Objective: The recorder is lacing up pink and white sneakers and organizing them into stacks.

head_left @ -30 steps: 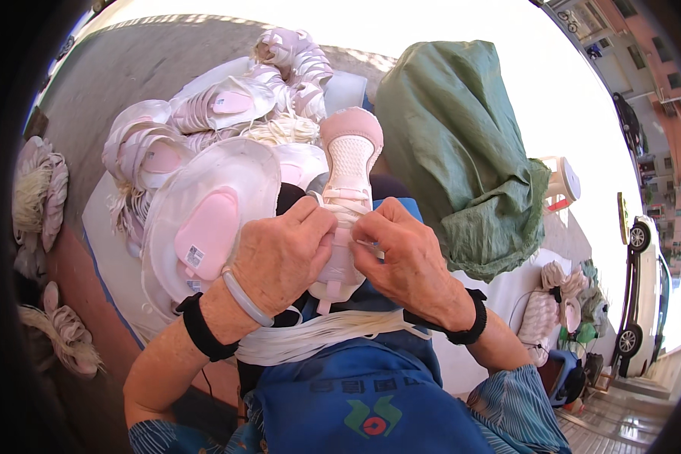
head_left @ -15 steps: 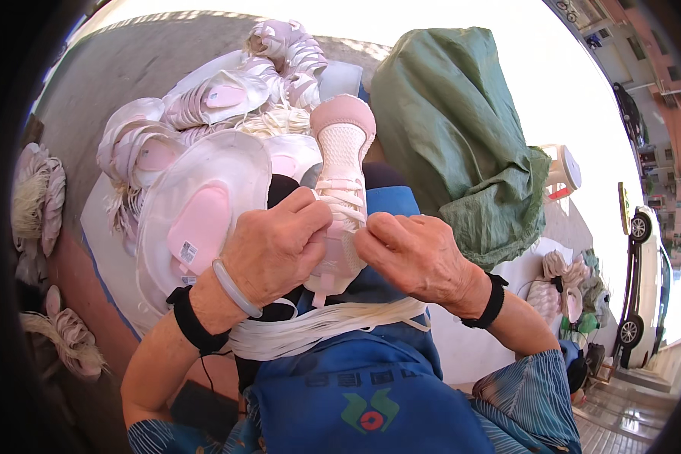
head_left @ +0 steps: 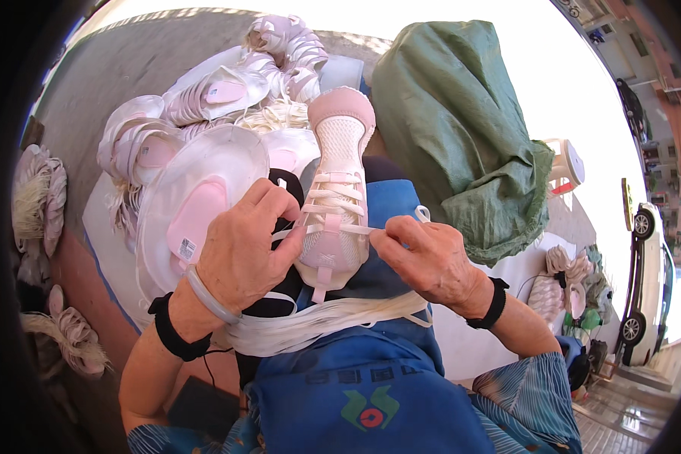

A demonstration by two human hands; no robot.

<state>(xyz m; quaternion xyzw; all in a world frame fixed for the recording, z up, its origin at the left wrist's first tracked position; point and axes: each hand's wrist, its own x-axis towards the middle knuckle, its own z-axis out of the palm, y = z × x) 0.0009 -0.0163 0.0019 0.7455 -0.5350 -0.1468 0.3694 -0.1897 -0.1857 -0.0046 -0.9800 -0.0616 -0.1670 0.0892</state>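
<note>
A pink and cream shoe upper (head_left: 340, 144) lies over my lap with its toe pointing away from me. Pale flat lace crosses its front in several rows. My right hand (head_left: 431, 259) pinches a stretch of white shoelace (head_left: 356, 228) drawn out to the right from the pink tab. At the upper's left edge, my left hand (head_left: 244, 246) has its thumb and forefinger bent about the lace on that side; its fingertips partly hide the grip. A bundle of white laces (head_left: 318, 331) rests across my blue apron (head_left: 333, 408) below the heel end.
Clear plastic with pink insoles (head_left: 198, 219) sits left of the upper, before a heap of pink uppers (head_left: 280, 53). Green cloth (head_left: 454, 129) covers something at right. A white stool (head_left: 566, 168) stands beyond it. More uppers (head_left: 556, 291) lie at far right.
Both hands have moved apart from over the upper's middle. The left has shifted left and its fingers have loosened. The lace now shows stretched between the upper and my right hand.
</note>
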